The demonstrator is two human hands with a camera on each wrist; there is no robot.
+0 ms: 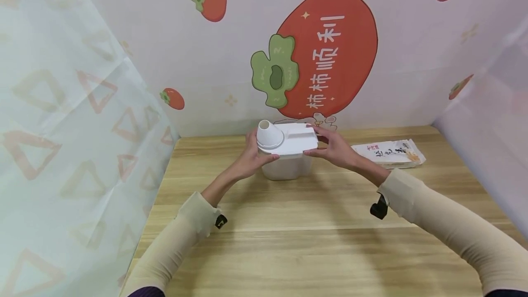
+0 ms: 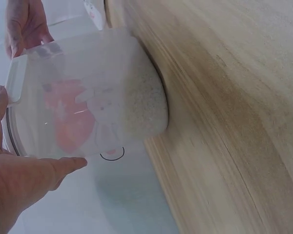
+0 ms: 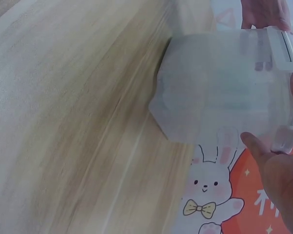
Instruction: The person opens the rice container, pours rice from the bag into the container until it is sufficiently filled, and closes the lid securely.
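Observation:
A translucent plastic rice container (image 1: 286,168) stands upright at the back of the table, with a white lid (image 1: 299,143) on top. From the lid's left end rises a white cone-shaped piece (image 1: 270,134) with a hole at its tip. My left hand (image 1: 252,156) grips the lid's left end, thumb along the front edge. At the right end my right hand (image 1: 336,148) holds it, thumb in front and fingers behind. In the left wrist view, pale rice grains (image 2: 145,100) fill the bottom of the container. A clip (image 3: 284,139) on the lid's side shows near the right hand.
A white printed packet (image 1: 389,154) lies on the wooden table (image 1: 288,233), right of the container. Close behind stands a backdrop (image 1: 222,72) printed with persimmons and a rabbit. Sheets (image 1: 74,104) hang at the left and right sides.

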